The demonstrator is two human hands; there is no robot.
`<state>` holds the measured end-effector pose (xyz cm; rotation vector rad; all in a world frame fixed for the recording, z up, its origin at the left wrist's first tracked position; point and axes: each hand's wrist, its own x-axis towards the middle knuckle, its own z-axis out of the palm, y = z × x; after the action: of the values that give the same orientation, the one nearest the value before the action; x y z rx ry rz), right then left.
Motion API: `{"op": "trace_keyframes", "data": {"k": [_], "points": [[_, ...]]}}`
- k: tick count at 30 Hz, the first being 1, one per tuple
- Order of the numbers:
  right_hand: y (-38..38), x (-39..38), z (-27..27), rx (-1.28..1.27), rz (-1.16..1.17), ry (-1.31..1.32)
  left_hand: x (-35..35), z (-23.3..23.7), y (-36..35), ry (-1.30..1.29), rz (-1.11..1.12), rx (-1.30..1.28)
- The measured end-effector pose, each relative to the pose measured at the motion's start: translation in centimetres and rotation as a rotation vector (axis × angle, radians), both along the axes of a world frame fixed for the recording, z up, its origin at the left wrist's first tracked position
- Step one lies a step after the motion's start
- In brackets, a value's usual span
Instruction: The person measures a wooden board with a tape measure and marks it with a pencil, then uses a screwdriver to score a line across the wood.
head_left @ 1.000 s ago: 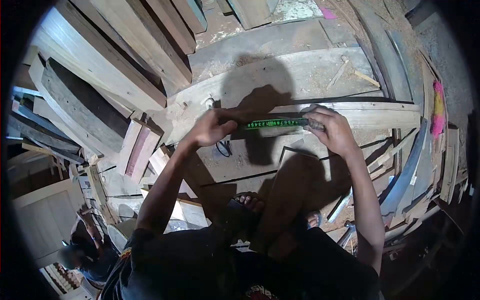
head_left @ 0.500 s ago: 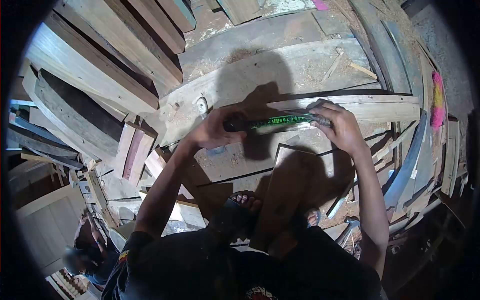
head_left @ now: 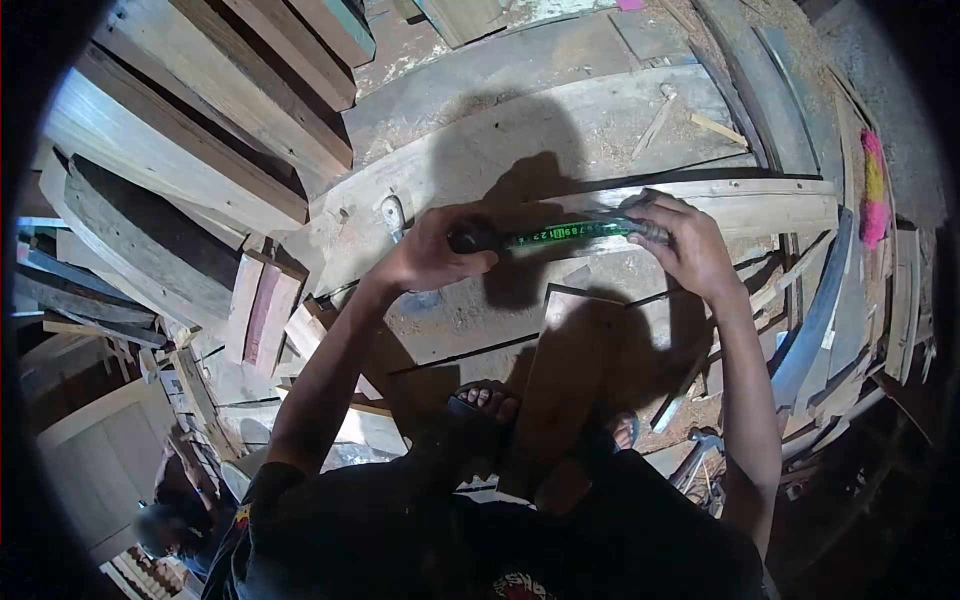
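Above the plank floor my left hand (head_left: 440, 247) is closed around the dark case of a tape measure (head_left: 474, 236). A stretch of green blade (head_left: 570, 233) with dark numbers runs from the case across to my right hand (head_left: 688, 245). There the fingers are closed on the blade's far end, which they partly hide. The blade bows slightly between the two hands. Just behind it lies a long pale wooden beam (head_left: 745, 203). Below the blade, a wooden board (head_left: 568, 370) sits between my feet.
Thick timbers (head_left: 215, 80) lean at the upper left, beside curved wooden pieces (head_left: 150, 215). A tool with a pale rounded end (head_left: 393, 212) lies near my left hand. A hammer (head_left: 705, 443) rests at lower right. Another person (head_left: 185, 510) is at lower left. A pink-and-yellow fuzzy object (head_left: 873, 190) lies right.
The blade now bows more, and different numbers show between my hands. My left fingers have closed further round the case. The view has shifted slightly.
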<state>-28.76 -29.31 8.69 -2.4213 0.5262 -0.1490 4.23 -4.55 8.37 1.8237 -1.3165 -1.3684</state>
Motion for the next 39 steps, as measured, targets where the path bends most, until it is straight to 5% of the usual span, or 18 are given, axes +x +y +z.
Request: {"op": "trace_keyframes", "data": {"k": [39], "points": [[-1.7, -2.0, 0.4, -0.016, -0.045, 0.009, -4.4, 0.8, -1.1, -0.086, 0.171, -0.186]]}}
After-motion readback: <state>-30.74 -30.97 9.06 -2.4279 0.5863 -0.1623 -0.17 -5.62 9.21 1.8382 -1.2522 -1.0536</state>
